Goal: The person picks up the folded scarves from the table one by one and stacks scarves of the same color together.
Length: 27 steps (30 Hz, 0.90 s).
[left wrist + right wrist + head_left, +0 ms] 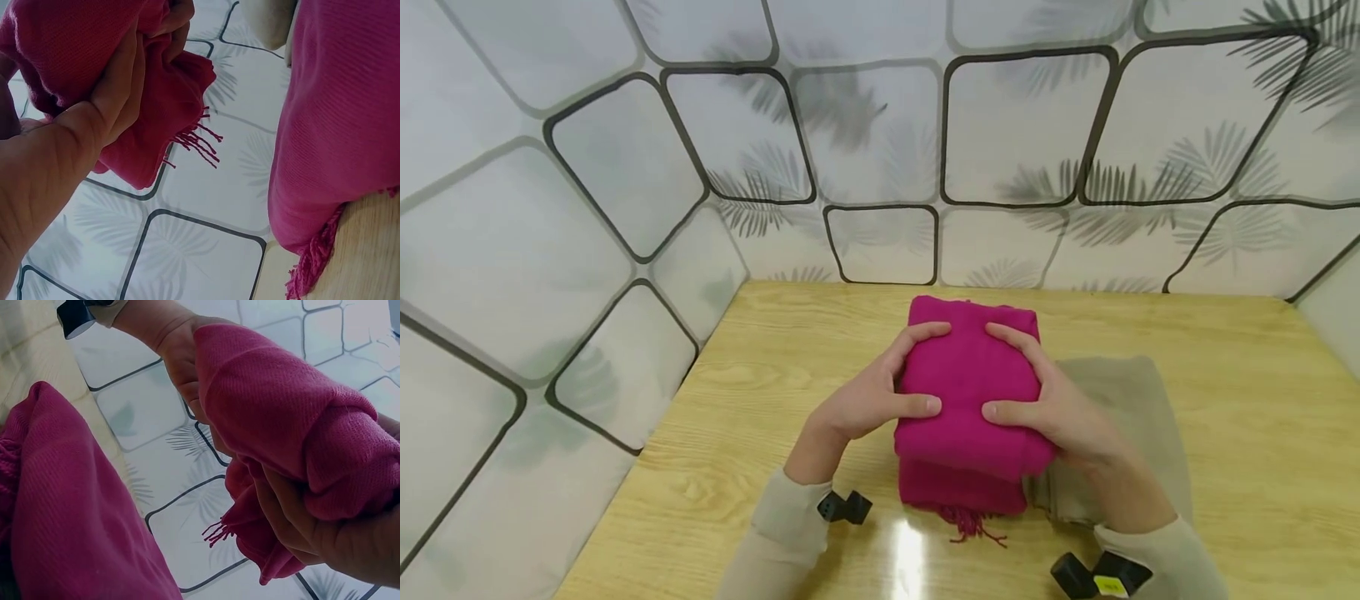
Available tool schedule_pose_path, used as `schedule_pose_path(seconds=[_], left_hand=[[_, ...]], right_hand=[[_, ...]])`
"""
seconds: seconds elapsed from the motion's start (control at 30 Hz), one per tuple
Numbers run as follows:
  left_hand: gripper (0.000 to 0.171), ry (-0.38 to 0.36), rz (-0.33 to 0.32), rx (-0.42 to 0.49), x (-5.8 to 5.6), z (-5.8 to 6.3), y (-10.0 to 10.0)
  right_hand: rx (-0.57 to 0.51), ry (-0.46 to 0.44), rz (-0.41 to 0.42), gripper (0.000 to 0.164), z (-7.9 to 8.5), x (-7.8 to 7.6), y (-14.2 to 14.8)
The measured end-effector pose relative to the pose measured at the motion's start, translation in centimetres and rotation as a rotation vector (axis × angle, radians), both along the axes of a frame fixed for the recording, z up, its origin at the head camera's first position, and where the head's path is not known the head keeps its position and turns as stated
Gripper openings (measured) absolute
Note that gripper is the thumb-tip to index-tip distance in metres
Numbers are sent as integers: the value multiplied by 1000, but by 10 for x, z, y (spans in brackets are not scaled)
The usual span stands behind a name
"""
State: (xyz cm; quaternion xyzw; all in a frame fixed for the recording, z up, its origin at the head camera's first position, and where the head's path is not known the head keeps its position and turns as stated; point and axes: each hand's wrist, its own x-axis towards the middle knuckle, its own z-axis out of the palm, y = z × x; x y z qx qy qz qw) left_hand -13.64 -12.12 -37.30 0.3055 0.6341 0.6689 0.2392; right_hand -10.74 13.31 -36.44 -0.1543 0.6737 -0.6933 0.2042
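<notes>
Both hands hold a folded magenta scarf [973, 375] between them. My left hand [880, 387] grips its left side, thumb and index finger on top and other fingers hidden beneath in the head view. From the right side, my right hand [1056, 408] grips it the same way. In the left wrist view, fringe hangs from the held bundle [75, 56]. Below it on the table lies more folded magenta cloth [962, 487], also fringed; the right wrist view shows this lower cloth [75, 506] apart from the bundle. Whether the two join is hidden.
A folded beige-grey cloth [1138, 433] lies on the wooden table [760, 392], to the right of the magenta cloth and partly behind my right forearm. Walls with a leaf and line pattern [880, 133] rise at the back and left table edges.
</notes>
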Motion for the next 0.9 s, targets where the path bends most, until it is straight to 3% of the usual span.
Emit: schedule_pose_path(seconds=[0.73,0.9], left_hand=[[79,-38,-28,-39,-1,-2,-7],[76,-30,-15,-82,-1,0,-7]], right_hand=[[55,-24,-13,86,3,6,-7],[66,-18,-21,86,2,7,-9]])
